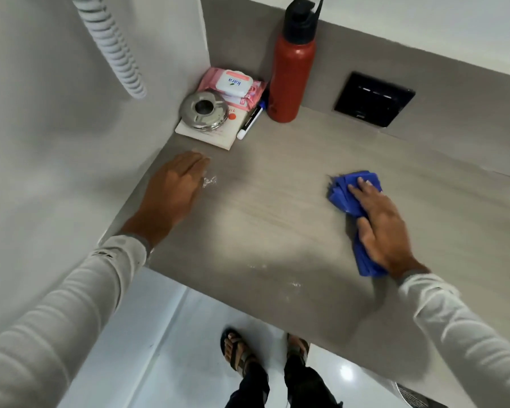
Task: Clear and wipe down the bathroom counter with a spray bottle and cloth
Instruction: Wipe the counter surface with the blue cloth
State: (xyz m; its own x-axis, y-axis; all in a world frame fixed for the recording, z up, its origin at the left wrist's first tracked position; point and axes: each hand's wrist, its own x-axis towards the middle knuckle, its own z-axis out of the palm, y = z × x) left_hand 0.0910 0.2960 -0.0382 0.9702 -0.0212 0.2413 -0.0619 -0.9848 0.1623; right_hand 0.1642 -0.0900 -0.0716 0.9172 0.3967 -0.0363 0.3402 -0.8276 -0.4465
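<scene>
Right hand [383, 228]: fingers flat, spread, pressing a bunched blue cloth [352, 198] onto the grey counter [262, 225]. Left hand [175, 184]: fingers straight and together, holding nothing, tips at a wet patch [209, 181]. Beyond the left fingertips, in the corner: steel ashtray [203, 111] on a white booklet [218, 136], pink wipes pack [233, 86], marker [250, 120], red bottle [290, 72]. Black wall socket [374, 98] beyond the cloth.
</scene>
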